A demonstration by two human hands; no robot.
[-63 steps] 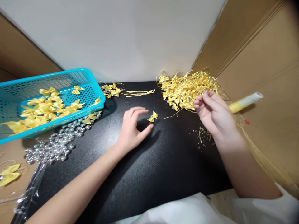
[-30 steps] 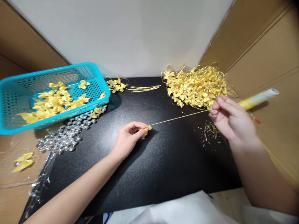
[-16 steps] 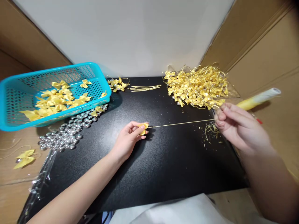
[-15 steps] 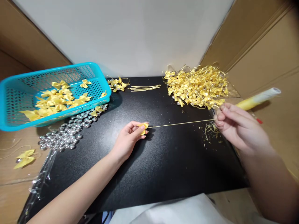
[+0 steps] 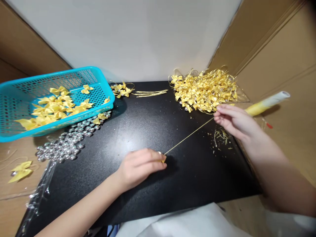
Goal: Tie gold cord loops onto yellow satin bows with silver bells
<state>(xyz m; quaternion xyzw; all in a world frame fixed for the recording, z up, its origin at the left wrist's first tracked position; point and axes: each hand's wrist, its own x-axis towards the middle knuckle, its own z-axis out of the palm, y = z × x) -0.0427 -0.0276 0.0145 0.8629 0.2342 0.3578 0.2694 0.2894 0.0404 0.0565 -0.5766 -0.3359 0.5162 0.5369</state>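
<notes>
My left hand (image 5: pixel 142 164), back turned up, is closed over a yellow ribbon bow (image 5: pixel 164 159); only a bit of the bow shows at the fingertips. A thin gold cord (image 5: pixel 189 135) stretches taut from there up to my right hand (image 5: pixel 234 120), which pinches its far end between thumb and fingers. Just behind my right hand lies a heap of yellow bows with gold loops and silver beads (image 5: pixel 204 90). Both hands are above the black table (image 5: pixel 138 125).
At left stands a blue plastic basket (image 5: pixel 110 95) with loose yellow bows; silver beads (image 5: pixel 61 146) lie before it. Cut gold cords (image 5: pixel 151 93) and a few finished bows (image 5: pixel 122 89) sit at the back. Cord scraps (image 5: pixel 222 136) and a yellow-white roll (image 5: pixel 268 102) are at right.
My left hand has turned over, back up, and moved lower and slightly right with the bow. My right hand has moved left and a little up, so the cord now slants.
</notes>
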